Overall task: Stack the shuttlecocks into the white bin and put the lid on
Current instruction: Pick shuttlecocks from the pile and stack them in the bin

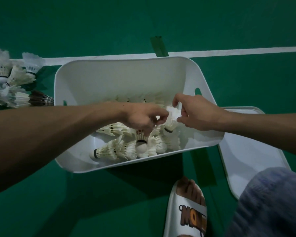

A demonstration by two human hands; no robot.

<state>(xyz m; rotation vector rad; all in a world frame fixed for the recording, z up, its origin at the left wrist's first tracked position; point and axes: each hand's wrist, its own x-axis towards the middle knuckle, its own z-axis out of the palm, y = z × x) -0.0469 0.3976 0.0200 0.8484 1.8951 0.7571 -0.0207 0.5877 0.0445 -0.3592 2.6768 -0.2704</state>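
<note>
A green sports-court floor (229, 23), crossed on its far side by a painted white line (246, 50), carries a rectangular white plastic bin (109, 79) at centre. A flat white plastic lid (246, 154) lies just to its right, and a heap of loose white feather shuttlecocks (12, 82) at far left. A dark green tape strip (159, 47) crosses the line; a white slide sandal (186, 211) stands near.

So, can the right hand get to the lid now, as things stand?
Probably yes. The lid lies on the floor just right of the white bin, its visible part bare. But the right hand pinches a shuttlecock and should release it first.
</note>
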